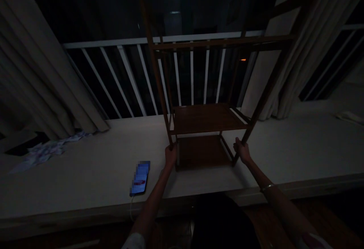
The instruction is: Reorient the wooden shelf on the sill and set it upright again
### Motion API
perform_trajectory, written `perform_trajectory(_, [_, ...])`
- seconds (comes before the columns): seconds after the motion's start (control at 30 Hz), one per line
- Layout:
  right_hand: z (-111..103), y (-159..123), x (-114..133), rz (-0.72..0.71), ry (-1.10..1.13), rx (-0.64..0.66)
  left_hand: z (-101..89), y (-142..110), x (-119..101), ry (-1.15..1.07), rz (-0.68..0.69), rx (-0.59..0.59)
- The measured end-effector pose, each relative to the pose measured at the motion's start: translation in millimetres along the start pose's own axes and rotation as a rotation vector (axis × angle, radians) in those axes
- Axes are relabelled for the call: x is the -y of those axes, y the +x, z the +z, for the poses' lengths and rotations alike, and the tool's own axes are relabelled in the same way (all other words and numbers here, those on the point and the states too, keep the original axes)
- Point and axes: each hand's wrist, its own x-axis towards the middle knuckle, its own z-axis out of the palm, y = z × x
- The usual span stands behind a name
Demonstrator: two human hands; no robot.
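Both hands, left hand [170, 156] and right hand [242, 151], grip the wooden rack's [207, 118] near legs, its frame rising away on the counter [85, 165].

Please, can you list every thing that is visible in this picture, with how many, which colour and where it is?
wooden shelf rack: one, dark brown, standing on the ledge in the middle, held by its two front legs
ledge: one, pale, running across the whole picture
phone: one, screen lit blue, lying on the ledge left of the rack, a cable leaving its near end
railing: one, white bars, behind the ledge
curtains: two, light, at far left and at right
papers: a small heap, pale, on the ledge at far left
bangle: one, metallic, on the right wrist
left hand: grip closed on the front left leg
right hand: grip closed on the front right leg
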Motion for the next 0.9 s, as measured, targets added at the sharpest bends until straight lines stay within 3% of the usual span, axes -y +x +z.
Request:
perform_trajectory(0.33, [6, 16, -8, -0.027, 0.01, 0.077, 7.8, -9, -10, 0.077, 0.009, -0.148])
perform_trajectory(0.6, [2, 15, -11, -0.05, -0.058, 0.091, 6.8, -5, -2, 0.123, 0.022, -0.122])
perform_trajectory(0.9, [-4, -4, 13, -0.19, -0.15, 0.057, -3.2, -11, -6, 0.099, 0.094, -0.045])
